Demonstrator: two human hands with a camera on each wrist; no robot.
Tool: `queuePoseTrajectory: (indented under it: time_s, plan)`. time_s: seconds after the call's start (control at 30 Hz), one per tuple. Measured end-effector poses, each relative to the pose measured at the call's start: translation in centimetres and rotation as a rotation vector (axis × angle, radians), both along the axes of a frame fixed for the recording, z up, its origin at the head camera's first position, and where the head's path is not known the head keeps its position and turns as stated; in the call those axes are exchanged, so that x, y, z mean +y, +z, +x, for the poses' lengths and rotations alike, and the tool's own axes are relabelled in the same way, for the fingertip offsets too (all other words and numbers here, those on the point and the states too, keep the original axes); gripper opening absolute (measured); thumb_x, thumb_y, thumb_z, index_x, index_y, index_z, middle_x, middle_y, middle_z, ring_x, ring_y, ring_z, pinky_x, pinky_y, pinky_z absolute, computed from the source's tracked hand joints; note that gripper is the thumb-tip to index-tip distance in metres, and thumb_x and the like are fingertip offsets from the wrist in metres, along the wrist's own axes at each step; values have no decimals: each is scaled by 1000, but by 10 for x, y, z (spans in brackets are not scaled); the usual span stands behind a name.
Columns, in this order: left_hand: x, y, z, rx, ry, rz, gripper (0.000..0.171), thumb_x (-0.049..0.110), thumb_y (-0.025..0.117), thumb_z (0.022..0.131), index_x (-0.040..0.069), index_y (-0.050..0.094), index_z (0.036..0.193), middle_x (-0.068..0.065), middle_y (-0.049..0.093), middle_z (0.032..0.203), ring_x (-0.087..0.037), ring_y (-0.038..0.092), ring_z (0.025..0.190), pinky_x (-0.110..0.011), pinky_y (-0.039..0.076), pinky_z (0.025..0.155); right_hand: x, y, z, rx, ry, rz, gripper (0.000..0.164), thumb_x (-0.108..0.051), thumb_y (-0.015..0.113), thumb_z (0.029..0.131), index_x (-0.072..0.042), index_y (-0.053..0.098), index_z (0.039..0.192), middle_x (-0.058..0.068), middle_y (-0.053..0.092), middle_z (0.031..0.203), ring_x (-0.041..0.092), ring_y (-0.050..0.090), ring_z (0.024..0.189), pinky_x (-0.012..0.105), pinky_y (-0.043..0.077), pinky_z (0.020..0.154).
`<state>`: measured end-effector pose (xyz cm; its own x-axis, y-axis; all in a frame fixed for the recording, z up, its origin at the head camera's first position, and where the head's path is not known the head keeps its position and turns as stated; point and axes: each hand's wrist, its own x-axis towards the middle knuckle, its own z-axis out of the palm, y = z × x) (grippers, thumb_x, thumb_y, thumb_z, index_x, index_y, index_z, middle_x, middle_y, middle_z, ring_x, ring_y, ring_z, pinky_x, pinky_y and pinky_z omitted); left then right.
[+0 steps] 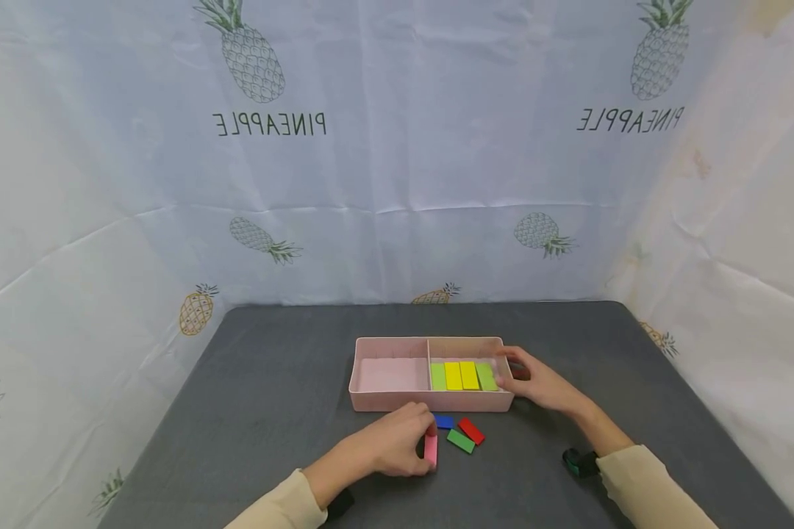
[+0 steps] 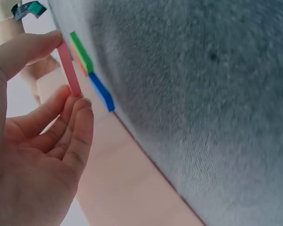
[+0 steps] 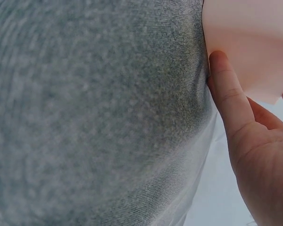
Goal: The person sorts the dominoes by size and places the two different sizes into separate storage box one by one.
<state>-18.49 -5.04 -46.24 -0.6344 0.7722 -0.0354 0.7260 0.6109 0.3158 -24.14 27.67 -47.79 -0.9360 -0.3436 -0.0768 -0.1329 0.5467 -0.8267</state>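
My left hand [image 1: 400, 441] pinches a pink domino-like block [image 1: 431, 450] by its two ends, between thumb and fingers, in front of the box. A blue block [image 1: 445, 422], a red block [image 1: 471, 431] and a green block [image 1: 461, 441] lie loose beside it on the table. My right hand [image 1: 536, 382] holds the right end of a pink two-compartment box [image 1: 390, 403]. In the right wrist view, one long finger [image 3: 228, 92] lies along the box's outer wall [image 3: 250, 42]. Yellow blocks [image 1: 460, 375] and light green blocks [image 1: 439, 376] stand in a row in the right compartment.
The dark grey table [image 1: 284, 382] has rounded far corners. White pineapple-print cloth [image 1: 397, 162] hangs behind it and along both sides. The box's left compartment [image 1: 392, 375] shows its bare floor, split from the right one by a thin divider [image 1: 428, 364].
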Motion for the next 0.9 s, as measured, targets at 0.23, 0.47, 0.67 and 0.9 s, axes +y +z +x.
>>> queuePoseTrajectory:
  time_s: [0.23,0.47,0.67,0.9]
  plan:
    - [-10,10,-3,4,42,87,38,35,82,78,16,63,105,11,52,97,-5,47,93,-16,46,83,1,0,0,9,4,7,67,-34,66,100,-7,36,153,23,30,160,51,38,140,53,50,99]
    - [-18,25,-10,49,87,180,36,28,81,78,13,63,104,6,55,97,-8,47,92,-18,46,80,-2,5,1,9,12,-11,68,-31,67,99,-6,35,153,24,28,160,53,35,141,55,49,100]
    - [-23,34,-18,67,139,205,37,26,81,78,12,62,107,5,56,99,-9,49,93,-20,49,80,-2,6,1,6,6,-7,67,-32,67,99,-7,36,153,24,29,160,52,35,141,56,48,100]
    - [-26,42,-32,45,225,253,38,23,81,78,11,61,107,4,55,100,-12,52,94,-26,53,82,-2,2,1,-8,-8,19,68,-37,65,100,-10,35,154,22,28,161,52,34,142,56,47,102]
